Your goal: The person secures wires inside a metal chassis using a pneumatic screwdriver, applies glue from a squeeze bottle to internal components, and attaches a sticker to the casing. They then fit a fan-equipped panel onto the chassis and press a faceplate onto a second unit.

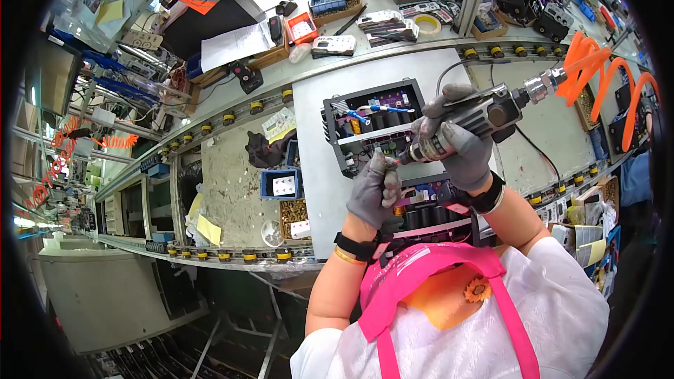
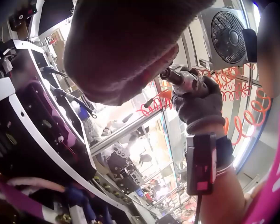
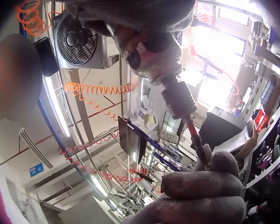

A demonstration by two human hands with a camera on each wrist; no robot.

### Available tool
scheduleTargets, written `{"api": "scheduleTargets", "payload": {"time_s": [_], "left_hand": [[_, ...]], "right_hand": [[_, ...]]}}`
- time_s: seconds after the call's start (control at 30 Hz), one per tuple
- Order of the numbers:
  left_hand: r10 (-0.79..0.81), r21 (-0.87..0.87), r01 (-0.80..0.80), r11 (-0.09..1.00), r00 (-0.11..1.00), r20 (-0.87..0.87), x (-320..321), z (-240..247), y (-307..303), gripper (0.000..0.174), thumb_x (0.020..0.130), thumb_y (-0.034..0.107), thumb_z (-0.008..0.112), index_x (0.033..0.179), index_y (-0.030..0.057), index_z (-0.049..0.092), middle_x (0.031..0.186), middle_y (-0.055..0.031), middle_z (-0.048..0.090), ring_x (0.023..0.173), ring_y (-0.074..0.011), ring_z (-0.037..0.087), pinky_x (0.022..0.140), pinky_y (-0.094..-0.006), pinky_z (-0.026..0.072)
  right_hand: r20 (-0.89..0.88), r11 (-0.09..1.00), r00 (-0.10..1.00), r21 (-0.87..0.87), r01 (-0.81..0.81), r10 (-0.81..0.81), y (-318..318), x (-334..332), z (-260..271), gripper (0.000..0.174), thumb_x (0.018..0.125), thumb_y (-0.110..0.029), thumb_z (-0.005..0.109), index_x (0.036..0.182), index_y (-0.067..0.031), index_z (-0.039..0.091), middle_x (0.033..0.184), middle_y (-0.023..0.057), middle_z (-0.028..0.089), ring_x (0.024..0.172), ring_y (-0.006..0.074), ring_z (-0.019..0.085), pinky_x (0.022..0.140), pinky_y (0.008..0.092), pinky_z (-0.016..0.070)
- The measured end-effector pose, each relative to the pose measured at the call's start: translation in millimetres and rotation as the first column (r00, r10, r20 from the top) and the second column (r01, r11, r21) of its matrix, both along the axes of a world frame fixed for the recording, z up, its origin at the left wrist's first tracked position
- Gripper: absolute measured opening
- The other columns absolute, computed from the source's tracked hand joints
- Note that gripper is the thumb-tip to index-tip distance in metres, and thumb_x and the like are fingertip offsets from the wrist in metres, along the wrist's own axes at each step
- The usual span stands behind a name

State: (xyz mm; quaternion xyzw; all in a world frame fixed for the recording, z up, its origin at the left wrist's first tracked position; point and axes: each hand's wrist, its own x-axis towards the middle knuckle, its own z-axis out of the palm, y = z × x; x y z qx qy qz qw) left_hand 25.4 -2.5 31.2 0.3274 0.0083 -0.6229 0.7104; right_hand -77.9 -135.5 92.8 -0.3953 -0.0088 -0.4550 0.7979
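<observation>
My right hand (image 1: 460, 142), in a grey glove, grips a pneumatic screwdriver (image 1: 484, 116) angled down and left over a white pallet (image 1: 316, 168). My left hand (image 1: 382, 174), also gloved, pinches the tip of the screwdriver bit (image 1: 404, 159); anything held at the tip is hidden. Both hands hover between two open black electronic units, the far unit (image 1: 372, 123) and the near unit (image 1: 428, 214). In the right wrist view the bit (image 3: 196, 135) runs down into the left hand's curled fingers (image 3: 200, 186). The left wrist view shows the right hand (image 2: 198, 100) around the tool.
An orange coiled air hose (image 1: 604, 77) leads right from the tool. Left of the pallet stand a blue bin (image 1: 281, 184) and a tray of brass screws (image 1: 293, 210). Conveyor rails with yellow rollers (image 1: 246, 256) run along both sides. The bench behind holds boxes and a tape roll (image 1: 427, 24).
</observation>
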Motion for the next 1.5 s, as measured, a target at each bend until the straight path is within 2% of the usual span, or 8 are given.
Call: {"api": "scheduleTargets", "payload": {"time_s": [0.2, 0.5, 0.57, 0.63, 0.73, 0.87, 1.1, 1.5], "left_hand": [[-0.008, 0.068, 0.026, 0.997, 0.965, -0.262, 0.8, 9.8, -3.9, 0.033, 0.097, 0.035, 0.043, 0.086, 0.0071, 0.056, 0.05, 0.0031, 0.037, 0.037, -0.007, 0.03, 0.031, -0.0199, 0.0248], [-0.188, 0.235, 0.13, 0.963, 0.952, 0.244, 30.7, 35.2, -13.9, 0.034, 0.093, 0.039, 0.052, 0.102, 0.0066, 0.057, 0.048, 0.0036, 0.039, 0.039, -0.006, 0.035, 0.033, -0.0207, 0.0263], [0.014, 0.067, -0.102, 0.992, 0.643, 0.765, 67.7, 4.8, -20.3, 0.039, 0.092, 0.043, 0.052, 0.112, 0.0096, 0.056, 0.066, -0.0004, 0.052, 0.051, -0.0071, 0.047, 0.044, -0.0215, 0.0355], [0.094, -0.096, -0.23, 0.969, -0.019, 0.995, 98.2, -4.5, -29.2, 0.042, 0.091, 0.043, 0.053, 0.122, 0.0152, 0.053, 0.086, -0.0065, 0.063, 0.064, -0.0155, 0.06, 0.055, -0.0274, 0.0459], [-0.39, 0.352, -0.183, 0.918, -0.247, 0.887, 109.4, 17.5, -54.7, 0.048, 0.086, 0.043, 0.059, 0.128, 0.0248, 0.049, 0.088, -0.0113, 0.065, 0.074, -0.0285, 0.064, 0.066, -0.0374, 0.0489], [-0.467, 0.552, -0.097, 0.828, -0.663, 0.585, 100.4, 3.7, -101.1, 0.055, 0.081, 0.045, 0.062, 0.132, 0.0331, 0.044, 0.079, -0.0126, 0.064, 0.076, -0.032, 0.063, 0.067, -0.0428, 0.048], [-0.119, 0.347, 0.018, 0.938, -0.921, 0.37, 90.3, -35.9, -120.6, 0.013, 0.08, 0.026, 0.058, 0.075, 0.0154, 0.065, 0.068, -0.0039, 0.062, 0.071, -0.0219, 0.063, 0.057, -0.0365, 0.0467], [-0.15, 0.264, -0.067, 0.962, -0.939, 0.308, 76.0, -43.1, -116.1, 0.009, 0.076, 0.017, 0.056, 0.069, 0.0154, 0.06, 0.068, -0.0018, 0.06, 0.07, -0.0184, 0.062, 0.059, -0.0344, 0.0439]], "right_hand": [[0.068, 0.999, 0.998, -0.035, -0.016, 0.018, -1.1, -2.3, -3.8, 0.049, 0.077, 0.001, 0.057, 0.124, -0.004, 0.044, 0.102, 0.014, 0.06, 0.084, 0.0196, 0.061, 0.081, 0.0411, 0.0488], [0.146, 0.995, 0.986, -0.042, 0.088, -0.081, -8.5, -0.6, -0.2, 0.047, 0.08, -0.002, 0.056, 0.126, -0.0062, 0.044, 0.103, 0.0135, 0.06, 0.082, 0.0205, 0.06, 0.082, 0.0427, 0.0482], [0.107, 0.954, 0.974, -0.205, 0.22, -0.201, -26.7, 0.9, -2.7, 0.04, 0.084, -0.011, 0.052, 0.124, -0.0081, 0.045, 0.101, 0.0107, 0.057, 0.082, 0.0178, 0.058, 0.078, 0.0425, 0.0504], [0.09, 0.954, 0.964, -0.148, 0.262, -0.251, -39.5, -2.1, -5.3, 0.04, 0.084, -0.009, 0.051, 0.124, -0.0081, 0.045, 0.102, 0.0109, 0.058, 0.082, 0.0175, 0.058, 0.08, 0.0432, 0.0494], [0.05, 0.923, 0.94, -0.18, 0.34, -0.337, -59.4, -2.4, -1.9, 0.042, 0.082, -0.007, 0.049, 0.124, -0.0061, 0.045, 0.1, 0.0111, 0.06, 0.083, 0.0182, 0.059, 0.083, 0.0433, 0.049], [0.049, 0.919, 0.939, -0.194, 0.344, -0.341, -77.6, 2.2, -10.0, 0.045, 0.078, -0.003, 0.048, 0.123, -0.0055, 0.046, 0.099, 0.0113, 0.06, 0.081, 0.0187, 0.06, 0.084, 0.0434, 0.0485], [-0.061, 0.952, 0.958, -0.146, 0.269, -0.28, -94.4, 12.2, -34.4, 0.047, 0.076, 0.001, 0.048, 0.122, -0.0046, 0.046, 0.1, 0.0126, 0.061, 0.081, 0.0188, 0.061, 0.083, 0.0432, 0.0483], [-0.316, 0.944, 0.895, -0.207, 0.258, -0.314, -101.7, 36.3, -48.1, 0.039, 0.072, 0.009, 0.063, 0.109, -0.0017, 0.055, 0.091, 0.0096, 0.064, 0.08, 0.0154, 0.064, 0.073, 0.0295, 0.0543]]}}
